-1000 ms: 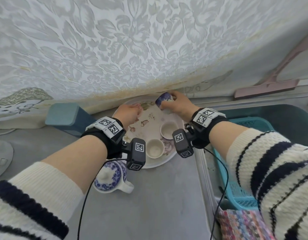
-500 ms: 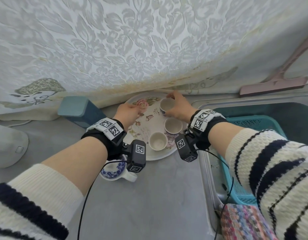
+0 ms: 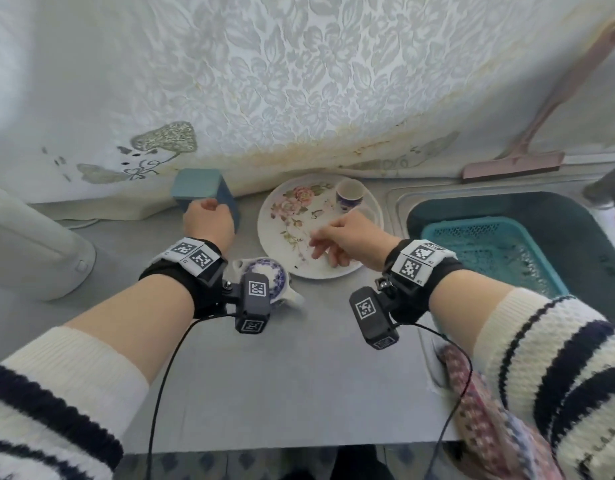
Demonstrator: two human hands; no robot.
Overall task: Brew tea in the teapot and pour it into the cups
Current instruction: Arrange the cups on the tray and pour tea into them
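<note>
A round floral plate (image 3: 292, 216) lies on the grey counter by the wall. One small blue-and-white cup (image 3: 349, 197) stands upright at the plate's far right. A second cup's pale rim (image 3: 366, 212) shows just behind my right hand (image 3: 347, 240). That hand hovers over the plate's near right part, fingers apart and pointing down-left, holding nothing. The blue-and-white teapot (image 3: 266, 273) sits on the counter in front of the plate, partly hidden by my left wrist device. My left hand (image 3: 207, 220) is curled in front of a blue box (image 3: 198, 188), with nothing visible in it.
A white appliance (image 3: 32, 251) stands at the left. Right of the plate is a sink (image 3: 403, 206) holding a teal basket (image 3: 489, 251). A pink squeegee (image 3: 513, 164) leans on the wall behind it. A patterned cloth (image 3: 472, 410) lies at the counter's right edge.
My right hand let go of the far cup, which stands upright on the plate, and drew back over the plate. My left hand moved left from the plate to the blue box.
</note>
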